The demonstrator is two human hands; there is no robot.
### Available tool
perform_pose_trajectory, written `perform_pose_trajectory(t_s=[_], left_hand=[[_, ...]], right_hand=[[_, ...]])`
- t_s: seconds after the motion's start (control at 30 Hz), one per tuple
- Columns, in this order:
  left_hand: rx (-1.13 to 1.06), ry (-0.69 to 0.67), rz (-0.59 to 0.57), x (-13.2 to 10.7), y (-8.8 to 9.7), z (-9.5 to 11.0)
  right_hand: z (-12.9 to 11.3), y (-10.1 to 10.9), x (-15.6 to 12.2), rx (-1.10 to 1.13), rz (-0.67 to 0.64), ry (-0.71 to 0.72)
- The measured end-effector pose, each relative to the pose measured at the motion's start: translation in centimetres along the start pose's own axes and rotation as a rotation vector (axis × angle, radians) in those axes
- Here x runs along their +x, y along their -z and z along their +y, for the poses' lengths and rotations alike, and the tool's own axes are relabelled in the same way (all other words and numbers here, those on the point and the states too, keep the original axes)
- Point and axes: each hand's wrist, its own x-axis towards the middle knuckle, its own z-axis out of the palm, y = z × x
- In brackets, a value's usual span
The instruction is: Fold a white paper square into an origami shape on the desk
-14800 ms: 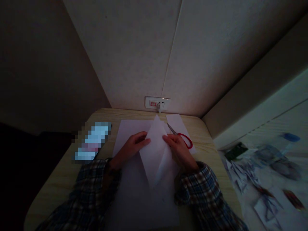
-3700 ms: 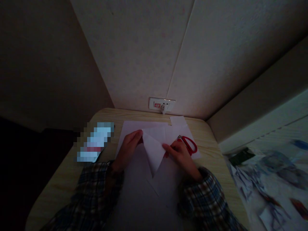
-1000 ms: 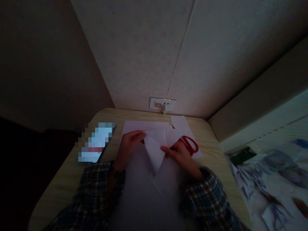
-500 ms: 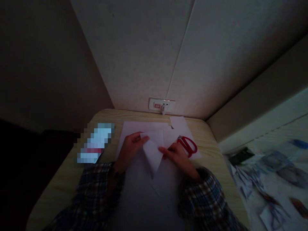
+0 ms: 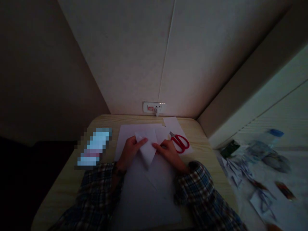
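Grip on both sides now, and it is paper that it has: the left hand [image 5: 130,149] pinches the folded white paper [image 5: 147,150] along its left edge, thumb laid on top, while the right hand [image 5: 168,153] nips the opposite edge between thumb and fingers. Down goes the paper's narrow point, aimed towards the person, right in the middle above a larger white sheet [image 5: 149,202] on the table [image 5: 61,184]; whether the two touch, one cannot tell. Just beyond the right hand, red-handled scissors [image 5: 179,143] lie on white paper! Over to the left, a bright, pixelated device [image 5: 95,146] rests near the plaid sleeve [image 5: 93,186], and up at the back, a wall socket [image 5: 154,108] carries a plug.
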Motion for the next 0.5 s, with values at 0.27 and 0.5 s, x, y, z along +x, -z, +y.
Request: perform_pose_trajectory(t_s=[0.27,0.5], left_hand=[[0.037,-0.116,0.034,0.1,-0.1,0.0],[0.001,-0.133,0.074,-0.8,-0.4,0.1]], right_hand=[[1.2,-0.5,0.4,-0.024,0.024,0.020],[0.9,-0.6,0.3,0.027,-0.002,0.052]])
